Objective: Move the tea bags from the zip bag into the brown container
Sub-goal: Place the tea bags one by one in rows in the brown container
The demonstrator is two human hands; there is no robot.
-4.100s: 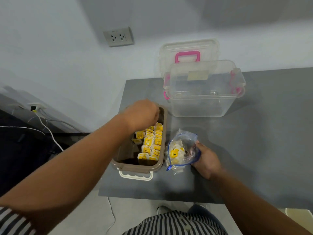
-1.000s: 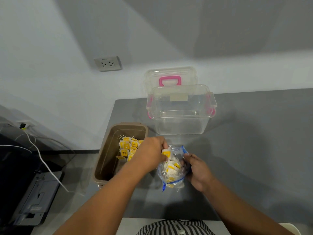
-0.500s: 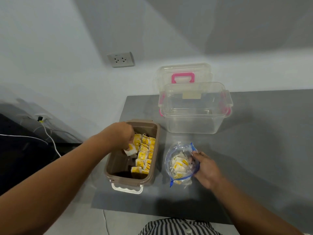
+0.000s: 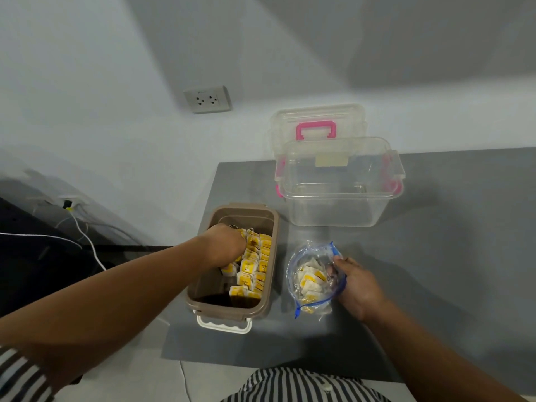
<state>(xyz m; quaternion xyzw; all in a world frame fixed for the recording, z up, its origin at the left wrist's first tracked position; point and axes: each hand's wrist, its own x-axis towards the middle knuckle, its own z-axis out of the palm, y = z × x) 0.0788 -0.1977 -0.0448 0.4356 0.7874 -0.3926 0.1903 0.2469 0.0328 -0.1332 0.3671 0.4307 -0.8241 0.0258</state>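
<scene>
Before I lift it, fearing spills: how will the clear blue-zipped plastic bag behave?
Likely floppy: the clear blue-zipped plastic bag crumples where the right hand grips it. Probably light, holding small tea bags. Its open mouth might spill.

A second ago the left hand (image 4: 229,248) is at the mouth of the clear plastic zip bag with a blue seal (image 4: 314,256), drawing out a white tea bag with a yellow tag. Half a second ago it carries that one above the left side of the brown rectangular plastic container (image 4: 226,310). Now it sits lower, inside the container, knuckles up and fingers down against the yellow-tagged tea bags (image 4: 256,266). One lies just beneath the fingers, and the grip itself is hidden.
</scene>
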